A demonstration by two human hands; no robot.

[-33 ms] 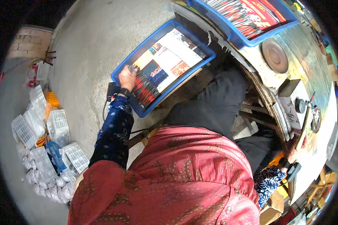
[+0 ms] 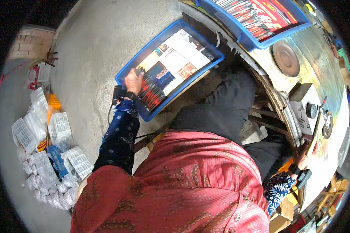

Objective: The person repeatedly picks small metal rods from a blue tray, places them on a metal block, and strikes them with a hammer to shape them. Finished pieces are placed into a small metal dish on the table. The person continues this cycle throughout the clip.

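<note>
Red-and-black printed packets (image 2: 151, 92), fanned in a bundle, are lying at the near corner of a blue rectangular plastic crate (image 2: 126, 68) lined with printed paper, which is sitting on the grey concrete floor (image 2: 93, 39) just beside the person's dark-trousered knee. The left hand (image 2: 133, 80) is resting on the top of the bundle with fingers curled down over it, seemingly pinching a few packets, though the fingertips are too small to read surely. The right hand (image 2: 306, 157) is reaching to the edge of a worn workbench (image 2: 319, 50); whether it is closing on anything, I cannot tell. A second blue crate (image 2: 245, 39) of similar packets is sitting on the bench. Clear plastic trays (image 2: 60, 126) are lying heaped on the floor, well apart to the left.
</note>
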